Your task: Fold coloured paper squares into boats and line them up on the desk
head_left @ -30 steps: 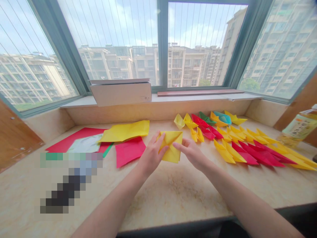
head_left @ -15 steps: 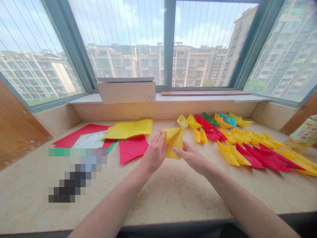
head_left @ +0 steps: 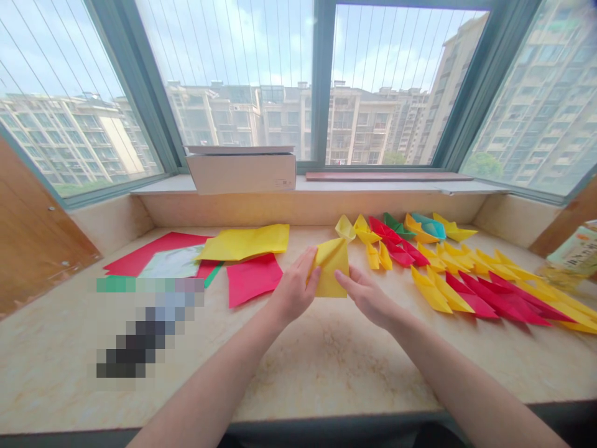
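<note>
A folded piece of yellow paper point(head_left: 333, 267) is held up between my two hands, above the middle of the counter. My left hand point(head_left: 298, 283) pinches its left side, with the thumb on the near face and the fingers behind. At the right edge, my right hand point(head_left: 366, 292) grips the paper between thumb and fingers. A crease runs toward the paper's top right corner. Just left of my left hand lies a flat pink-red sheet point(head_left: 252, 280), with a yellow sheet point(head_left: 247, 242) behind it. Folded yellow paper boats point(head_left: 438, 291) stand to the right of my right hand.
Red sheets point(head_left: 153, 249) and a pale plastic packet point(head_left: 170, 262) lie at the left, near a pixelated patch. Several red boats point(head_left: 504, 298) fill the right side. A white box point(head_left: 242, 172) rests on the window ledge. A clear labelled container point(head_left: 576, 255) stands far right.
The yellow paper has turned a little and its crease shows differently. My right thumb has shifted slightly along the right edge. The whole view has moved slightly.
</note>
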The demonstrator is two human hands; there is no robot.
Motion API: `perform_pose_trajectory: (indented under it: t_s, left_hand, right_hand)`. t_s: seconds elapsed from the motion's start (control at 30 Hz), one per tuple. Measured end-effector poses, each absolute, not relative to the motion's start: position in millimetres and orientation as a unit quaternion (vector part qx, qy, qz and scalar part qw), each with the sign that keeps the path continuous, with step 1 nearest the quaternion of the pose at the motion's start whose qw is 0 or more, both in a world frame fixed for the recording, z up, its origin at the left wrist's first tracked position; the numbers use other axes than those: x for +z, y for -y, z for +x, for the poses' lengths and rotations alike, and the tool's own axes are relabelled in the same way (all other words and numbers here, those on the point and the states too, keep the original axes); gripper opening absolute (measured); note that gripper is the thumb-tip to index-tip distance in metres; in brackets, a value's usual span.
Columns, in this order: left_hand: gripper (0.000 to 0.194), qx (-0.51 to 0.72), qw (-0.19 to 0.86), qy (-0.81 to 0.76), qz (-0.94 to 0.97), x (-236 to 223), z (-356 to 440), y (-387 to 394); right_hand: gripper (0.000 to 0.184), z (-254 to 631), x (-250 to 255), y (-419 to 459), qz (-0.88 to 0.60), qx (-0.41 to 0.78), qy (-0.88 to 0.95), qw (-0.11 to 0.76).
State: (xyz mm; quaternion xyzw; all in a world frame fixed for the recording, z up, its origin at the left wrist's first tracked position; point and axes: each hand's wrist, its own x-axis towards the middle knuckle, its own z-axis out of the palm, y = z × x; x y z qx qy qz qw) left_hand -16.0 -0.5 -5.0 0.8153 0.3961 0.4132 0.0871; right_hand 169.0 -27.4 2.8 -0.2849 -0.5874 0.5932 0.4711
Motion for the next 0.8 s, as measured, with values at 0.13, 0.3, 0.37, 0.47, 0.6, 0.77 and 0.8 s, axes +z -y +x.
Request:
perform_pose_trajectory:
  t_s: [0.13, 0.3, 0.37, 0.47, 0.6, 0.77, 0.8]
  left_hand:
    - [0.051, 0.424, 0.119, -0.387, 0.81, -4.1, -14.4, 3.2]
    - [0.068, 0.445, 0.136, -0.392, 0.794, -5.9, -12.0, 9.4]
    - [0.073, 0.443, 0.14, -0.379, 0.8, -6.0, -11.1, 12.0]
    - [0.08, 0.44, 0.179, -0.353, 0.806, -5.2, -10.8, 13.9]
    - [0.083, 0.419, 0.215, -0.355, 0.808, -4.3, -11.7, 14.6]
    - [0.084, 0.416, 0.193, -0.384, 0.802, -4.3, -10.0, 16.8]
    - [0.085, 0.419, 0.186, -0.388, 0.8, -4.5, -9.2, 17.0]
  right_hand:
    - [0.046, 169.7, 4.6, 28.3, -0.305, 0.59, 0.587, 0.463]
    - [0.048, 169.7, -1.1, 30.8, -0.309, 0.574, 0.614, 0.445]
    - [0.051, 170.3, -6.5, 31.4, -0.312, 0.563, 0.63, 0.434]
    - [0.055, 172.6, -14.1, 31.2, -0.326, 0.545, 0.647, 0.422]
    - [0.053, 175.7, -15.5, 30.1, -0.338, 0.523, 0.655, 0.428]
    - [0.044, 177.4, -7.6, 29.8, -0.365, 0.45, 0.687, 0.438]
    - [0.044, 177.8, -6.8, 29.6, -0.367, 0.436, 0.694, 0.44]
